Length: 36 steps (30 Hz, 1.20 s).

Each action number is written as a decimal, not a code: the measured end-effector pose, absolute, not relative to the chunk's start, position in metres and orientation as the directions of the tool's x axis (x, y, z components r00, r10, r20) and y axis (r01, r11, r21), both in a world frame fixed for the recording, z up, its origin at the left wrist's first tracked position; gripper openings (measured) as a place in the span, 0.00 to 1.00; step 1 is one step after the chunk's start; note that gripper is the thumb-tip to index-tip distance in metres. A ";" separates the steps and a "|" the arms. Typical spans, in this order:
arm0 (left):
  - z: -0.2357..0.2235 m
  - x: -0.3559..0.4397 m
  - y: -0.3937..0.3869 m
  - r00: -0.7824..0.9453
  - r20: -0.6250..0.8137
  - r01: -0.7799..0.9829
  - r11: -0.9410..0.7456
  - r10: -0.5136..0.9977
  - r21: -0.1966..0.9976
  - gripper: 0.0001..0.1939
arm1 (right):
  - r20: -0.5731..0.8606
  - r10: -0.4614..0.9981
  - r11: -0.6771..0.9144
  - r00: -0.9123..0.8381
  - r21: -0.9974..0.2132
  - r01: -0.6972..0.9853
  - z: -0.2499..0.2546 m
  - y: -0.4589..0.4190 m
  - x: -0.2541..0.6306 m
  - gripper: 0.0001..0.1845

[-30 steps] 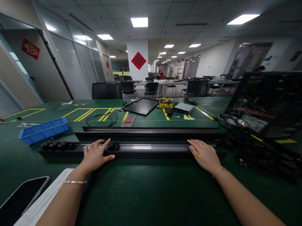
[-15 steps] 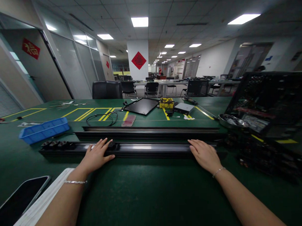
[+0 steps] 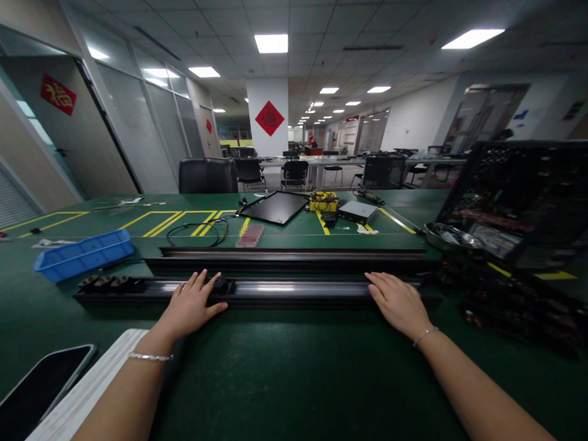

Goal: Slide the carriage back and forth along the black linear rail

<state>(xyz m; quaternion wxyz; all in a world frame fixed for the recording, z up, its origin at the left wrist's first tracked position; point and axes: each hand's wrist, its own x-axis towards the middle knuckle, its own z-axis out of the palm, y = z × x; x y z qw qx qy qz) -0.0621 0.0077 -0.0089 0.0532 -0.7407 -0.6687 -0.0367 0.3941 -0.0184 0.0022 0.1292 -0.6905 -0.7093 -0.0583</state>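
A long black rail point(image 3: 297, 290) with a shiny inner face lies crosswise in front of me. Toward its left part, my left hand point(image 3: 193, 306) rests with fingers stretched and spread, the index finger against a small black block point(image 3: 223, 285) on the rail and the thumb along the near side. Over the right end lies my right hand point(image 3: 399, 300), flat, its fingers extended onto the rail. Several black blocks point(image 3: 104, 282) sit in a row at the rail's left end. A second black rail point(image 3: 290, 254) is parallel just behind.
A blue bin point(image 3: 85, 255) is at left; a phone point(image 3: 42, 381) and a white box point(image 3: 82, 399) lie near my left forearm. Farther back are a black panel point(image 3: 276, 208) and a grey box point(image 3: 358, 211). A metal bowl point(image 3: 438, 240) and a dark case point(image 3: 527, 197) stand right.
My left hand has shifted slightly right along the rail, its fingers straightening beside the small block. My right hand stays in place.
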 end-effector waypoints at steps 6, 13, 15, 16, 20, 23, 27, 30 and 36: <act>-0.009 -0.062 0.008 0.071 0.133 0.997 -0.074 0.989 0.013 0.42 | 0.255 0.967 0.038 -0.009 -0.109 0.993 0.002 -0.018 0.395 0.27; -0.006 -0.062 0.006 0.079 0.108 0.995 -0.086 0.991 0.056 0.37 | 0.285 0.958 0.053 -0.025 -0.090 0.995 0.001 -0.018 0.395 0.26; -0.006 -0.063 0.006 0.084 0.106 0.994 -0.091 0.991 0.062 0.36 | 0.289 0.957 0.053 -0.025 -0.089 0.995 0.001 -0.018 0.394 0.26; -0.006 -0.063 0.006 0.085 0.105 0.994 -0.092 0.991 0.065 0.36 | 0.288 0.957 0.051 -0.023 -0.088 0.995 0.002 -0.019 0.394 0.26; -0.005 -0.064 0.006 0.086 0.090 0.992 -0.093 0.992 0.080 0.36 | 0.285 0.958 0.045 -0.019 -0.086 0.995 0.002 -0.019 0.394 0.26; -0.003 -0.062 0.005 0.077 0.072 0.993 -0.083 0.994 0.085 0.35 | 0.285 0.958 0.051 -0.024 -0.088 0.995 0.001 -0.018 0.395 0.26; 0.002 -0.059 0.003 0.069 0.043 0.995 -0.072 0.997 0.074 0.36 | 0.285 0.958 0.049 -0.022 -0.088 0.995 0.000 -0.017 0.396 0.26; 0.004 -0.058 0.003 0.064 0.030 0.995 -0.066 0.997 0.075 0.37 | 0.283 0.959 0.050 -0.021 -0.093 0.994 0.000 -0.017 0.396 0.26; 0.003 -0.061 0.004 0.066 0.017 0.993 -0.068 0.998 0.095 0.36 | 0.276 0.961 0.046 -0.016 -0.105 0.993 0.000 -0.017 0.396 0.26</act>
